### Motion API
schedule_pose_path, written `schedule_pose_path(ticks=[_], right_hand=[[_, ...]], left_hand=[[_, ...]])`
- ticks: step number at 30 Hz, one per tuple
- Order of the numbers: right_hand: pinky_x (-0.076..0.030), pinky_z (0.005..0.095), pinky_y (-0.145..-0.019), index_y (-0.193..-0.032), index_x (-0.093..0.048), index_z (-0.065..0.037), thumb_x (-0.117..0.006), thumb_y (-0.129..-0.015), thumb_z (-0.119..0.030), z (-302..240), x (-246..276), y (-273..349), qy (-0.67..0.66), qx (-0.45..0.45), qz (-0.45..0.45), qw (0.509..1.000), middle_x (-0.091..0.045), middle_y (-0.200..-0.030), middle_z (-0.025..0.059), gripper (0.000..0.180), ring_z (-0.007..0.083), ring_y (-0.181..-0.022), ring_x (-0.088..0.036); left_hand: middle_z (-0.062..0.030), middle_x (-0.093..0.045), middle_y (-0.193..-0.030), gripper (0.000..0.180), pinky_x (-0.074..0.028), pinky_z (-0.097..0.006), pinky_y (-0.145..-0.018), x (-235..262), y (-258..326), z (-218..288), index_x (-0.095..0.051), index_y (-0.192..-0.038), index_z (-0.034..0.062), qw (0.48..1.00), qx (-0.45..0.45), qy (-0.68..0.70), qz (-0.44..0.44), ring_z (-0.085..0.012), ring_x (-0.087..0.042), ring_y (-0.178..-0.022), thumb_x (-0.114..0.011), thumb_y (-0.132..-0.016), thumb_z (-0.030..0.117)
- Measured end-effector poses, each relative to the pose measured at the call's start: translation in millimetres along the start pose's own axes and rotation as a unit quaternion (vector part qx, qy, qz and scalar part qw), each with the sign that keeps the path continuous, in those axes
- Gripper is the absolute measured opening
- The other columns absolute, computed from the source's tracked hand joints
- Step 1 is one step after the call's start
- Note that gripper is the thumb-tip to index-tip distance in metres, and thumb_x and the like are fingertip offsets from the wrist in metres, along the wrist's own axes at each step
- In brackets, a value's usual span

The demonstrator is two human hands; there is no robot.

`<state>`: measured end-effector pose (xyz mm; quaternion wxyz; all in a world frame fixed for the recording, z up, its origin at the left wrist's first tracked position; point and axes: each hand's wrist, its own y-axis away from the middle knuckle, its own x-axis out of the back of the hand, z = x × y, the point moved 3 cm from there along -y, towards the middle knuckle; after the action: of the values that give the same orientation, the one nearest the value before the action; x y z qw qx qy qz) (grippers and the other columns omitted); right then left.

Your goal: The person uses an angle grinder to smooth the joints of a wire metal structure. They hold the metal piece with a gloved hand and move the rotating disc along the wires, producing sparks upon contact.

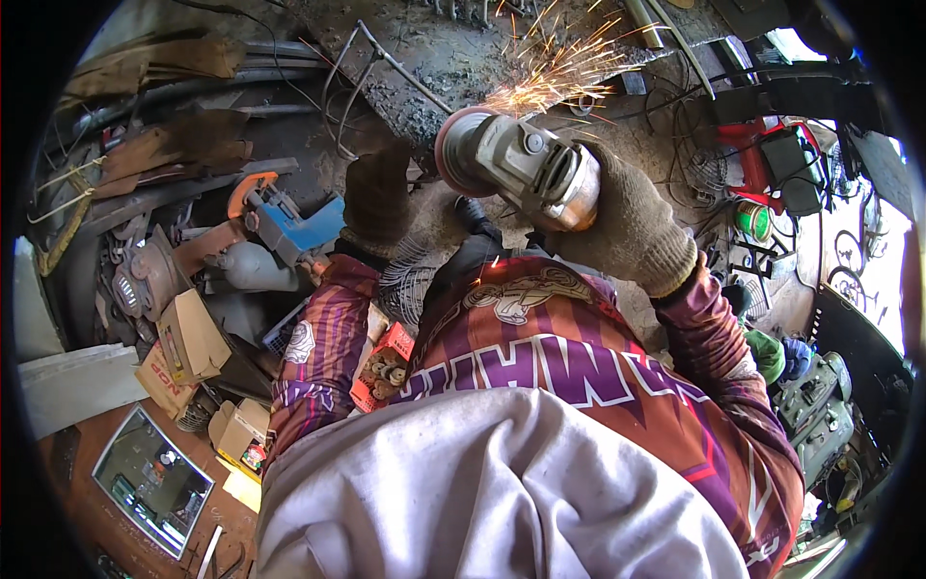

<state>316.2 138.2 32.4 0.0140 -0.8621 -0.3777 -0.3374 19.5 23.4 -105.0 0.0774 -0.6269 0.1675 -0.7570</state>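
In my right hand [632, 222], wearing a grey knit work glove, is an angle grinder [535, 159] with a grey gear head. Its reddish disc [463, 150] meets the end of a bent thin metal rod frame [400, 69] at the edge of a dirty metal worktable [444, 43]. Orange sparks [559, 82] spray away over the tabletop from the disc. My left hand [378, 198], in a dark glove, is held low beside the table edge, left of the disc. Its fingers are lost in shadow, so what they grip, if anything, does not show.
On the left stand a blue-and-orange metal tool [294, 222], a grey rounded tank [256, 265] and cardboard boxes [193, 338]. A red crate [391, 367] holds round metal parts. To the right are a red chair [748, 159], a green can [752, 222], loose cables and machinery [815, 410].
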Motion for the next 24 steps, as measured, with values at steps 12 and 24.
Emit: schedule_pose_path(ticks=[12, 24], right_hand=[[-0.058, 0.0418, -0.094, -0.13, -0.061, 0.0, -0.09, -0.068, -0.021, -19, 12, -2, -0.086, -0.029, -0.031, 0.995, -0.073, -0.115, 0.0182, 0.071, 0.0322, -0.106, -0.073], [-0.057, 0.0395, -0.094, -0.131, -0.062, -0.002, -0.089, -0.069, -0.02, -8, 14, -11, -0.167, 0.004, -0.067, 0.984, -0.074, -0.116, 0.0143, 0.07, 0.0263, -0.105, -0.072]], left_hand=[[-0.0144, -0.066, -0.095, 0.042, -0.05, -0.049, -0.077, 16, -19, 9, -0.063, -0.124, 0.0055, 0.995, -0.006, 0.055, 0.082, -0.0369, -0.064, -0.085, -0.069, -0.082, 0.005], [-0.0108, -0.065, -0.102, 0.04, -0.05, -0.048, -0.086, -11, -4, -6, -0.063, -0.123, 0.0059, 0.997, 0.018, 0.018, 0.067, -0.0345, -0.063, -0.096, -0.071, -0.084, 0.006]])
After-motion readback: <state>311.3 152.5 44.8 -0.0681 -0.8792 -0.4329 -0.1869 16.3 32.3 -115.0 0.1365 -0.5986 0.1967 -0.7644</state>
